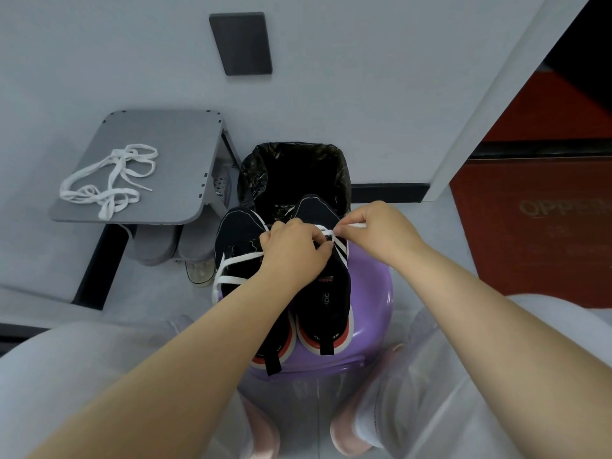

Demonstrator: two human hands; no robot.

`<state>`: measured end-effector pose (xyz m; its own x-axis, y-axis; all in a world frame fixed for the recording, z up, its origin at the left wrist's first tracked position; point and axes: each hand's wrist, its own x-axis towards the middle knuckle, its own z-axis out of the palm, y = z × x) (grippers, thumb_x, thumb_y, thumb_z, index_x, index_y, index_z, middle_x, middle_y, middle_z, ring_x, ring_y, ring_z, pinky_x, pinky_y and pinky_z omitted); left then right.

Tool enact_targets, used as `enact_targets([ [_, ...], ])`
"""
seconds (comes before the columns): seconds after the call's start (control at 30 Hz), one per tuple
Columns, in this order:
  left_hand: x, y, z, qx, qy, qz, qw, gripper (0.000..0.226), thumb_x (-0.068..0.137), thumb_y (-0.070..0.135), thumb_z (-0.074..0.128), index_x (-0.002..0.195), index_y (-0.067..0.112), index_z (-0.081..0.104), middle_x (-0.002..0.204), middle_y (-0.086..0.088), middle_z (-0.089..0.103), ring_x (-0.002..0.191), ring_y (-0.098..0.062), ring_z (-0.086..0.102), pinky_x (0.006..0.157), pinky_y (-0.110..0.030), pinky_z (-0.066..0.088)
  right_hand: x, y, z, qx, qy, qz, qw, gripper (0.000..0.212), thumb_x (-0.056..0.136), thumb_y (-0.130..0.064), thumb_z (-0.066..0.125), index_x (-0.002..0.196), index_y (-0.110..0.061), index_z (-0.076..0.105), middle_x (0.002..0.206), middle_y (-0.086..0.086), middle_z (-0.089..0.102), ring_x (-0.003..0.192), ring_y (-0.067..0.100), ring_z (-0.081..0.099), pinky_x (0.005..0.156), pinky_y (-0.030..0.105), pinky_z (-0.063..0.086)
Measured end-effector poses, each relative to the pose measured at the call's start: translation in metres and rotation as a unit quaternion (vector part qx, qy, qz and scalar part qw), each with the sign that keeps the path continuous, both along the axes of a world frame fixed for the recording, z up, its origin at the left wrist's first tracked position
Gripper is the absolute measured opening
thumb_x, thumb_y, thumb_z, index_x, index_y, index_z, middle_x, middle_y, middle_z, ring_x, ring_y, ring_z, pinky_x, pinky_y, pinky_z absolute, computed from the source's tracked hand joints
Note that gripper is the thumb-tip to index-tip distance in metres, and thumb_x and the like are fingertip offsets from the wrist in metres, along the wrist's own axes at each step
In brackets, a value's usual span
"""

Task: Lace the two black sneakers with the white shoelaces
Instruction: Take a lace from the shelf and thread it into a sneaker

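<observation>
While two black sneakers (331, 293) are set on a purple stool (371, 293), a lined bin (251, 173) behind it, a white shoelace (357, 224) is pinched by the left hand (294, 250) and the right hand (377, 226)

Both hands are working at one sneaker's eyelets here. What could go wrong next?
1. The sneakers sit on a rounded purple stool with their toes pointing at the open bin. A hard pull by the right hand on the lace might tip one in.
2. The lace's slack drapes across the other sneaker and could snag.
3. The spare lace lies heaped on the grey table and may need untangling.
</observation>
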<state>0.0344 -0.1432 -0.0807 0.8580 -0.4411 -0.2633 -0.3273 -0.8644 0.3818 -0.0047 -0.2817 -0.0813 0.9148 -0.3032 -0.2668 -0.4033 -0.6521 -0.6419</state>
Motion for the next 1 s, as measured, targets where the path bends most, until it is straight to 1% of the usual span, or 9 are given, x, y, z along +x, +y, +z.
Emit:
enact_targets([
  [0.17,0.000,0.000,0.001,0.002,0.006,0.003,1.000,0.023,0.093,0.038,0.049,0.105,0.030,0.067,0.118,0.001,0.053,0.119,-0.023,0.040,0.101,-0.039,0.023,0.001,0.001,-0.004,0.067,-0.036,-0.015,0.997,0.016,0.081,-0.017,0.064,0.071,-0.026,0.073,0.071,-0.013,0.065,0.078,0.010,0.061,0.073,0.028,0.048],
  [0.3,0.000,0.001,0.001,0.002,-0.001,-0.003,1.000,0.021,0.093,0.029,0.048,0.103,0.028,0.066,0.116,0.002,0.052,0.117,-0.023,0.040,0.101,-0.038,0.023,-0.001,0.001,-0.007,0.114,-0.036,-0.023,0.993,0.014,0.081,-0.011,0.063,0.075,-0.019,0.073,0.067,-0.009,0.062,0.067,0.005,0.054,0.066,0.024,0.043],
  [0.47,0.001,0.001,0.000,0.006,-0.006,-0.003,1.000,0.019,0.091,0.030,0.052,0.103,0.030,0.067,0.118,0.002,0.052,0.118,-0.022,0.039,0.102,-0.037,0.023,-0.002,0.003,-0.011,0.139,-0.039,-0.042,0.989,0.014,0.082,-0.012,0.065,0.073,-0.021,0.072,0.058,-0.013,0.058,0.053,-0.001,0.051,0.060,0.018,0.040],
  [0.57,0.001,0.001,-0.002,0.010,-0.012,-0.003,1.000,0.019,0.091,0.032,0.054,0.105,0.031,0.067,0.118,0.002,0.053,0.118,-0.022,0.040,0.101,-0.036,0.023,-0.003,0.004,-0.010,0.120,-0.024,-0.019,0.992,0.011,0.083,-0.016,0.066,0.075,-0.019,0.073,0.059,-0.013,0.058,0.058,0.001,0.051,0.062,0.018,0.040],
  [0.7,0.001,0.000,-0.003,0.014,-0.028,-0.002,1.000,0.018,0.091,0.034,0.054,0.103,0.031,0.067,0.116,0.002,0.054,0.117,-0.022,0.040,0.101,-0.037,0.024,-0.005,0.006,-0.010,0.068,-0.015,-0.005,0.998,0.011,0.085,-0.020,0.065,0.087,-0.016,0.075,0.069,-0.012,0.060,0.075,0.009,0.056,0.066,0.021,0.041],
  [0.8,0.000,0.002,-0.005,0.008,-0.049,-0.008,0.999,0.016,0.092,0.034,0.053,0.100,0.029,0.065,0.115,0.002,0.054,0.115,-0.022,0.041,0.100,-0.036,0.025,-0.005,0.011,-0.007,0.044,-0.007,-0.002,0.999,0.018,0.085,-0.031,0.065,0.082,-0.015,0.073,0.070,-0.010,0.061,0.077,0.012,0.058,0.066,0.024,0.044],
  [0.87,0.000,0.002,-0.004,0.014,-0.062,-0.018,0.998,0.014,0.092,0.033,0.052,0.100,0.028,0.063,0.115,0.002,0.053,0.114,-0.022,0.040,0.098,-0.036,0.025,-0.005,0.012,-0.006,0.047,0.015,0.002,0.999,0.025,0.079,-0.039,0.069,0.085,-0.015,0.069,0.077,-0.005,0.064,0.078,0.013,0.060,0.072,0.028,0.047],
  [0.93,0.006,0.006,0.001,0.029,-0.076,-0.027,0.996,0.011,0.091,0.031,0.053,0.097,0.027,0.062,0.113,0.001,0.052,0.113,-0.023,0.041,0.096,-0.036,0.028,-0.004,0.011,-0.006,0.064,0.038,0.002,0.997,0.027,0.075,-0.038,0.074,0.088,-0.016,0.063,0.082,-0.003,0.065,0.079,0.014,0.060,0.073,0.027,0.047],
  [1.0,0.020,0.014,0.011,-0.022,-0.056,0.007,0.998,0.007,0.091,0.023,0.054,0.086,0.023,0.058,0.109,0.000,0.057,0.109,-0.024,0.047,0.094,-0.037,0.036,-0.002,0.007,-0.009,0.101,0.055,-0.013,0.993,0.027,0.073,-0.032,0.077,0.086,-0.016,0.059,0.085,0.001,0.065,0.080,0.016,0.059,0.075,0.029,0.046],
])
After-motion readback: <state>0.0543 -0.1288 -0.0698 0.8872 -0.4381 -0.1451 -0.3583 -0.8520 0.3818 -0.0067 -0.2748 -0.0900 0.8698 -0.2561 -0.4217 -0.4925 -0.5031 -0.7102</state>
